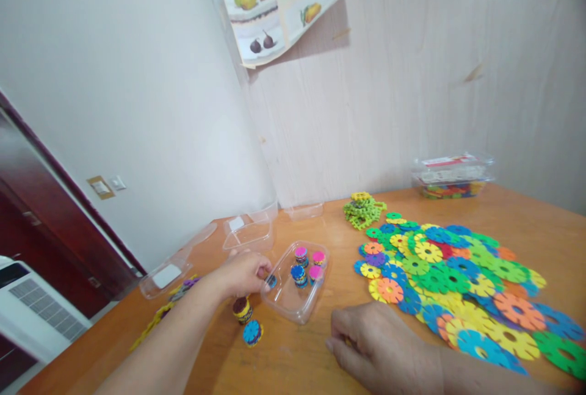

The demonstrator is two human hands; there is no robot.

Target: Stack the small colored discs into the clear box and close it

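Observation:
My left hand [245, 273] is at the left side of a clear plastic tray [300, 315], fingers curled in against a small stack of snowflake discs [271, 281] with a blue top. The tray's wall partly overlaps this stack. Inside the tray stand several short disc stacks, one topped blue [299, 275] and others topped pink [315, 273]. Below my left hand, on the table, are a brown-and-yellow stack [242, 309] and a blue-topped stack [253, 333]. My right hand [368, 337] rests on the table right of the tray, fingers curled under; whatever they may hold is hidden.
Loose coloured snowflake discs [448, 273] spread across the table's right side. A green pile of pieces [362, 212] sits near the wall, left of a lidded clear box [453, 176]. Clear lids and containers [249, 233] lie at back left, with purple and yellow pieces [171, 303] nearby.

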